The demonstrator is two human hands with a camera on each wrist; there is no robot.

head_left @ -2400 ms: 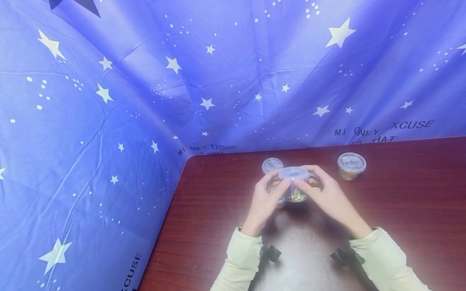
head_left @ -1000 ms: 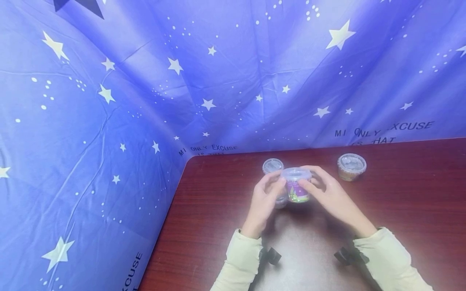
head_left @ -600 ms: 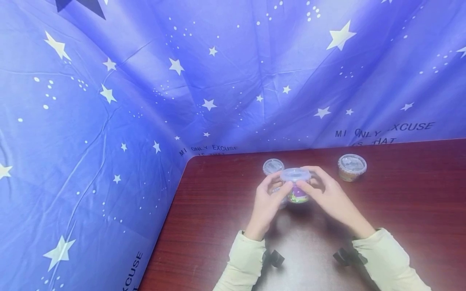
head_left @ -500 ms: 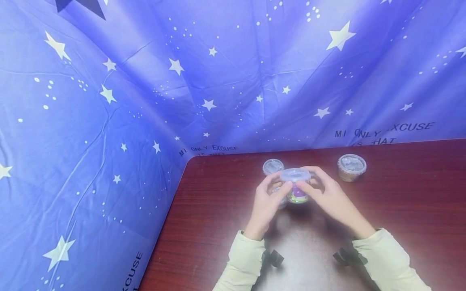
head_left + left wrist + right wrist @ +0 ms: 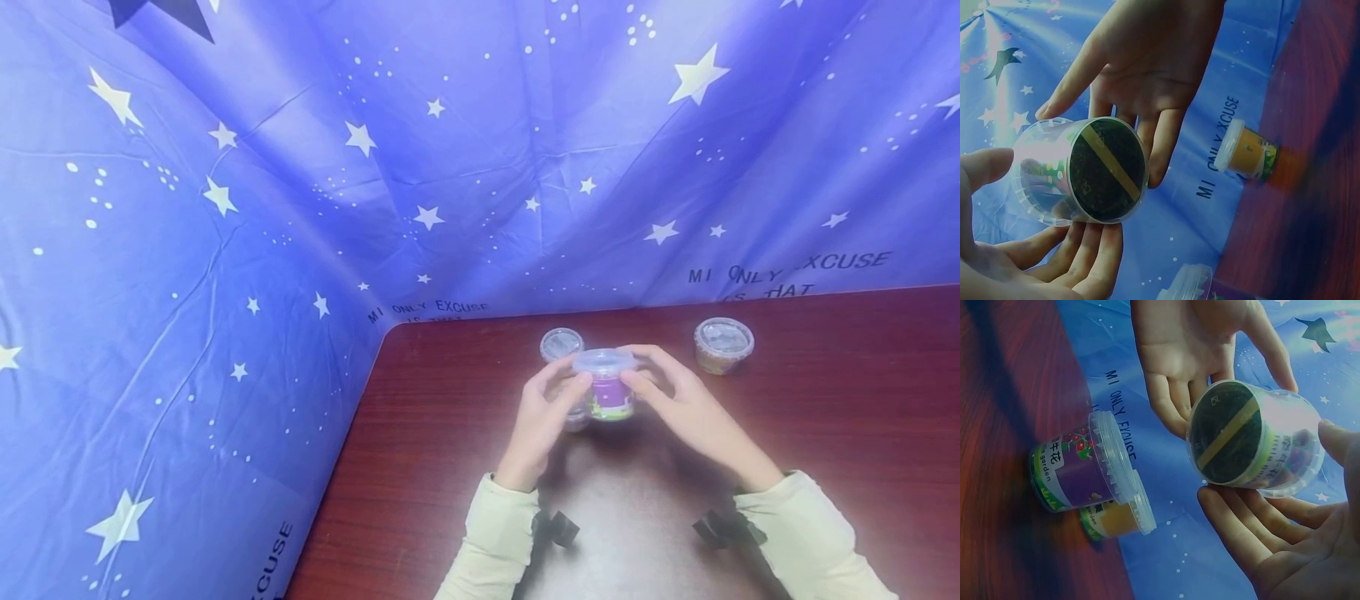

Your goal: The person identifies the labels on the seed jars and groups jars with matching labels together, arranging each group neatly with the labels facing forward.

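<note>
Between both hands I hold a lidded clear plastic cup [image 5: 611, 393] upright above the table. Its purple and green label faces me in the head view. Seen from below in the left wrist view, the cup [image 5: 1107, 172] has dark contents and a yellow strip across its base. My left hand [image 5: 542, 412] grips its left side between thumb and fingers. On the other side my right hand [image 5: 690, 412] grips it likewise, thumb on the near wall. The fingertips behind the cup are hidden in the head view.
A lidded cup [image 5: 723, 346] stands back right on the dark red table [image 5: 825, 433]. Another cup [image 5: 562, 342] stands behind my left hand, with one more partly hidden nearer. In the right wrist view, a purple-labelled cup [image 5: 1072, 469] stands beside a yellow-labelled cup [image 5: 1116, 519]. A starry blue cloth [image 5: 480, 167] hangs behind.
The cup has turned between my hands, so more of the purple label faces me. My thumbs have shifted apart along its near side. The standing cups have not moved.
</note>
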